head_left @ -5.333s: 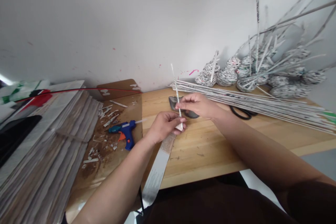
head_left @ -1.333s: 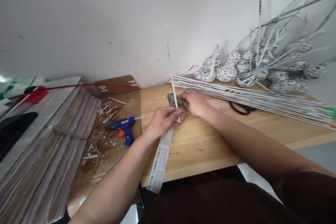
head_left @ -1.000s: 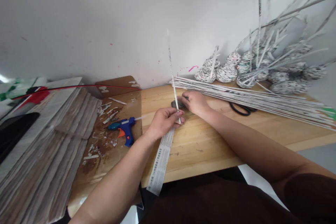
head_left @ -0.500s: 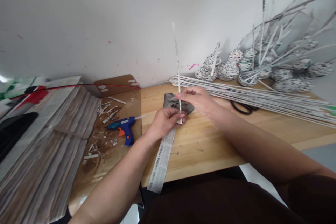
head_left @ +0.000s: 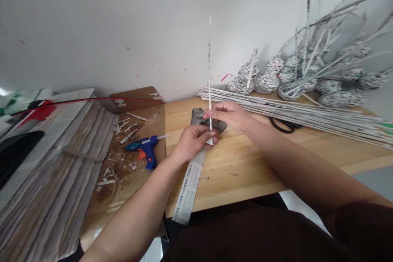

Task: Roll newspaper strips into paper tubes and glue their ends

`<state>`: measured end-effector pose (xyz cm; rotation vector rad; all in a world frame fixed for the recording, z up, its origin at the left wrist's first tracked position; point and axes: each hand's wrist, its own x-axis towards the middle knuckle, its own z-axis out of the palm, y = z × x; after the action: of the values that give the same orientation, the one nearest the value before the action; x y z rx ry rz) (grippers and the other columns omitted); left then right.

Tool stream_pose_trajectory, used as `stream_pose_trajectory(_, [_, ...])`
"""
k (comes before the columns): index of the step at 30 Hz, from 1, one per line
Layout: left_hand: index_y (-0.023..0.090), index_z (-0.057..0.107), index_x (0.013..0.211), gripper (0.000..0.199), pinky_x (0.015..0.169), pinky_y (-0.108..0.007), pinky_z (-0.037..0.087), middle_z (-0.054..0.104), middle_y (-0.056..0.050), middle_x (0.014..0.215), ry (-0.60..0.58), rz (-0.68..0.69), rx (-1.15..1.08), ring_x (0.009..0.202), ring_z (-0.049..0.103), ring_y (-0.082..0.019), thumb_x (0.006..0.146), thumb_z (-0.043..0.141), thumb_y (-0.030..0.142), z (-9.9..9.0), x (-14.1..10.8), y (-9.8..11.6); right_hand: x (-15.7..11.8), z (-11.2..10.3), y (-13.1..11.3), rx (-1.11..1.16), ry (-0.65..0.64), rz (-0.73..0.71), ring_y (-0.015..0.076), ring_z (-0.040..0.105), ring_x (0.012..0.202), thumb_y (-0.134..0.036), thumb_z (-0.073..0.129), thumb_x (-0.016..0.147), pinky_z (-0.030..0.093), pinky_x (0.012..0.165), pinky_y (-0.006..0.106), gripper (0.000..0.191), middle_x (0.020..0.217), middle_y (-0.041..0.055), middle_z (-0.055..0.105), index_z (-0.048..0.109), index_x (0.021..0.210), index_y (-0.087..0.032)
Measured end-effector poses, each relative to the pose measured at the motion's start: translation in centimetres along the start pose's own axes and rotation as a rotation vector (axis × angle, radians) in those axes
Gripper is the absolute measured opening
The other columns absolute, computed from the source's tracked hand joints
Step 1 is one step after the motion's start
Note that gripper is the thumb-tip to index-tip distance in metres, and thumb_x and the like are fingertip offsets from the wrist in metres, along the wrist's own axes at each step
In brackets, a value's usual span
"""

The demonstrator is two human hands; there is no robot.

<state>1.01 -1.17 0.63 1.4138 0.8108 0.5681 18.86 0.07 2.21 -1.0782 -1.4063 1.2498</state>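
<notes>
A thin rolled newspaper tube (head_left: pixel 209 69) stands almost upright between my hands. My left hand (head_left: pixel 196 141) pinches its lower end, where the paper is still flat. Just above, my right hand (head_left: pixel 227 115) grips the tube between thumb and fingers. From under my left hand a printed newspaper strip (head_left: pixel 187 188) runs down to the front edge of the wooden table (head_left: pixel 239 176). A crumpled grey cloth (head_left: pixel 197 118) lies behind my hands, partly hidden by them.
A blue glue gun (head_left: pixel 149 151) and paper scraps lie left, beside stacked newspaper strips (head_left: pixel 70 163). Many paper tubes (head_left: pixel 276 112) lie behind my right arm, over black scissors handles (head_left: pixel 285 127). Several woven paper shapes (head_left: pixel 267 82) stand against the wall.
The tube's top has swung slightly right and the tube now stands straighter. Both hands keep their hold, and my right fingers have shifted slightly.
</notes>
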Motion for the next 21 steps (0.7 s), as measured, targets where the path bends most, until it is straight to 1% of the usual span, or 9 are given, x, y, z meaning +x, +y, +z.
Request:
stream_pose_trajectory(3, [0.013,0.072,0.086,0.031,0.065,-0.026,0.053,0.07,-0.007,0.081,-0.037,0.0,-0.021,0.069,0.062,-0.013,0.08,0.069,0.043,-0.02,-0.03,-0.03,0.01,0.02,-0.1,0.043,0.125,-0.063,0.0089,0.052,0.06,-0.042,0.083,0.065,0.039,0.058,0.023,0.032,0.066,-0.0022,0.063,0.065,0.063,-0.016])
stream_pose_trajectory(4, [0.013,0.072,0.087,0.031,0.064,-0.026,0.053,0.07,-0.007,0.08,-0.04,0.001,-0.024,0.069,0.062,-0.013,0.08,0.07,0.043,-0.03,-0.04,-0.04,-0.02,0.01,-0.18,0.046,0.129,-0.066,0.0087,0.051,0.059,-0.042,0.083,0.066,0.039,0.057,0.023,0.032,0.066,-0.0023,0.063,0.065,0.063,-0.016])
stream_pose_trajectory(8, [0.013,0.071,0.084,0.031,0.066,-0.026,0.054,0.07,-0.007,0.081,-0.016,0.022,-0.028,0.071,0.063,-0.013,0.08,0.07,0.043,-0.04,-0.03,-0.07,-0.22,-0.13,-0.44,0.002,-0.057,0.029,0.0106,0.053,0.059,-0.048,0.074,0.076,0.04,0.055,0.024,0.032,0.066,-0.0009,0.064,0.075,0.084,-0.017])
stream_pose_trajectory(9, [0.013,0.071,0.084,0.031,0.066,-0.026,0.054,0.07,-0.007,0.081,-0.016,0.026,-0.033,0.07,0.062,-0.013,0.08,0.07,0.044,-0.04,-0.02,-0.09,-0.24,-0.14,-0.45,0.003,-0.07,0.04,0.0109,0.054,0.059,-0.048,0.073,0.076,0.039,0.055,0.024,0.032,0.065,-0.0009,0.064,0.075,0.085,-0.017])
stream_pose_trajectory(13, [0.013,0.072,0.09,0.031,0.065,-0.026,0.054,0.07,-0.006,0.081,-0.03,0.021,-0.028,0.07,0.063,-0.013,0.08,0.07,0.043,-0.07,0.01,-0.16,-0.22,-0.13,-0.45,0.05,0.097,-0.024,0.0096,0.052,0.057,-0.044,0.083,0.065,0.039,0.054,0.023,0.032,0.062,-0.0028,0.062,0.066,0.063,-0.017])
stream_pose_trajectory(15, [0.014,0.072,0.087,0.031,0.067,-0.027,0.055,0.071,-0.006,0.081,-0.021,0.025,-0.002,0.071,0.064,-0.013,0.08,0.07,0.044,-0.1,0.0,-0.14,-0.25,-0.19,-0.55,0.02,0.068,-0.022,0.0097,0.054,0.058,-0.044,0.082,0.067,0.041,0.056,0.023,0.03,0.064,-0.0025,0.063,0.068,0.066,-0.017])
stream_pose_trajectory(18, [0.014,0.072,0.083,0.03,0.069,-0.027,0.056,0.072,-0.006,0.082,0.009,0.03,0.018,0.073,0.065,-0.014,0.08,0.069,0.045,-0.14,0.0,-0.13,-0.33,-0.28,-0.62,-0.037,-0.092,0.035,0.0122,0.059,0.063,-0.048,0.075,0.075,0.045,0.058,0.025,0.03,0.071,0.0007,0.068,0.075,0.084,-0.019])
stream_pose_trajectory(19, [0.015,0.072,0.084,0.03,0.069,-0.028,0.056,0.072,-0.007,0.083,0.013,0.024,0.017,0.073,0.065,-0.014,0.08,0.069,0.044,-0.14,0.01,-0.15,-0.35,-0.29,-0.58,-0.038,-0.096,0.04,0.0129,0.06,0.064,-0.048,0.076,0.074,0.046,0.059,0.026,0.031,0.072,0.0014,0.069,0.074,0.083,-0.019])
stream_pose_trajectory(21, [0.014,0.072,0.09,0.03,0.069,-0.028,0.057,0.072,-0.007,0.083,0.01,0.003,0.01,0.074,0.066,-0.014,0.079,0.07,0.043,-0.12,0.02,-0.19,-0.33,-0.28,-0.46,-0.02,-0.008,0.009,0.0132,0.06,0.064,-0.047,0.082,0.067,0.046,0.058,0.026,0.032,0.074,0.0014,0.069,0.07,0.073,-0.018])
